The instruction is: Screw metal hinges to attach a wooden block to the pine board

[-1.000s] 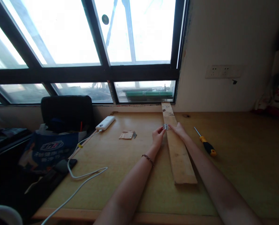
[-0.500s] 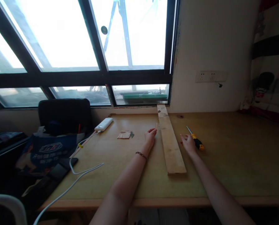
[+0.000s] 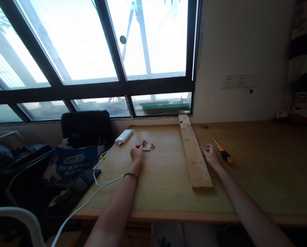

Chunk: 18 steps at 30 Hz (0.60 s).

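My left hand [image 3: 136, 153] is closed in a pinch on a small metal hinge [image 3: 144, 142] with holes. Beneath and just beside it a pale square piece [image 3: 147, 148] lies on the table, with several dark screws [image 3: 153, 146] at its right. A long wooden board [image 3: 196, 154] runs from the window side towards me. By the board's right edge is my right hand [image 3: 211, 156], fingers slightly apart and holding nothing. A yellow and black screwdriver [image 3: 224, 154] lies to the right of this hand, its shaft pointing away from me.
On the table [image 3: 166, 199], a white power bank [image 3: 124, 136] sits at the back left, its white cable [image 3: 91, 192] trailing over the left edge. A black chair [image 3: 86, 125] with a blue bag [image 3: 71, 161] stands at the left. The window [image 3: 153, 82] bounds the back.
My left hand has moved left, away from the board, bringing the hinge to the pale piece and screws. My right hand stays beside the board. The view has turned a little left.
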Motion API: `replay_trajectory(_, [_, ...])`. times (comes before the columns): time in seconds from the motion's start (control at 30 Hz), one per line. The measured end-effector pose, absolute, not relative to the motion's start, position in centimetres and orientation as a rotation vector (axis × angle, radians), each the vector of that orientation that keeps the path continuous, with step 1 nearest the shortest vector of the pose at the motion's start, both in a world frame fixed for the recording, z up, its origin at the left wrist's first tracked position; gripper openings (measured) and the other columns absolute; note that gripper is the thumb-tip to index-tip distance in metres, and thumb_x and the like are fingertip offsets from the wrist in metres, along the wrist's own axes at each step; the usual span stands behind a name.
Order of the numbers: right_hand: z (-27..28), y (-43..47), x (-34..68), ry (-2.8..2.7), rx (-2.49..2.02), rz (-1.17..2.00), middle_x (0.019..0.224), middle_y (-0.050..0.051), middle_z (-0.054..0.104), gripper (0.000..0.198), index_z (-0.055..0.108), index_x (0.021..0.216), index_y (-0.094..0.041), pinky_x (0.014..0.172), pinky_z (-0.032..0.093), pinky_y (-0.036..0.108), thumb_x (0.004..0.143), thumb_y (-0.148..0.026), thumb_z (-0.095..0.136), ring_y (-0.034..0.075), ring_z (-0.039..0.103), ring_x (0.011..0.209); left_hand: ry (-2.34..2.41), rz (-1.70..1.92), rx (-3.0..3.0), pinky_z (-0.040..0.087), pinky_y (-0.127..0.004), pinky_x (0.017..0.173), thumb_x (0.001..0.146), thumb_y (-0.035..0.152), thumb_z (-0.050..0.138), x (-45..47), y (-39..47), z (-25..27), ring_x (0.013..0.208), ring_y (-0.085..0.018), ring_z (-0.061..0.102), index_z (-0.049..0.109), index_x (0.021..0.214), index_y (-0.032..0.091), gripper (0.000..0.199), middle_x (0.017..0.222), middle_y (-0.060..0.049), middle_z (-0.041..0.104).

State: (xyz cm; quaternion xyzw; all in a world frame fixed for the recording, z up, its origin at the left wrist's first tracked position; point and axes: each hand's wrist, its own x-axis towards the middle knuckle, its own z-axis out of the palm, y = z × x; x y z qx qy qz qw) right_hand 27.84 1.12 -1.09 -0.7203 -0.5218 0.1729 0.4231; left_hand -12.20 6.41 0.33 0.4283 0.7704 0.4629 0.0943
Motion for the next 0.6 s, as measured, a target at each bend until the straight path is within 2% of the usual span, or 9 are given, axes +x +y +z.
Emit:
replay_trajectory(0.4, [-1.0, 0.7, 27.5, -1.373, -1.847, 0.411, 0.095, 0.011, 0.067, 0.046, 0.045, 0.116, -0.014, 0.077, 0.045, 0.032, 0.081, -0.044, 0.049, 0.024, 0.063, 0.091, 2.503, 1.038, 1.263, 0.040, -0.037, 0.077, 0.074, 0.037, 0.052, -11.3, 6.7, 0.1, 0.094, -0.029, 0.059, 0.069, 0.090, 0.021, 0.028, 0.094, -0.013, 0.068])
replay_trajectory(0.6, [-1.4, 0.9, 27.8, -1.361, -1.821, 0.427, 0.094, 0.011, 0.067, 0.047, 0.045, 0.116, -0.013, 0.077, 0.045, 0.032, 0.080, -0.044, 0.050, 0.023, 0.063, 0.089, 2.586, 1.043, 1.302, 0.040, -0.041, 0.078, 0.073, 0.039, 0.050, -11.4, 6.5, -0.1, 0.101, -0.034, 0.051, 0.070, 0.091, 0.017, 0.035, 0.097, -0.017, 0.065])
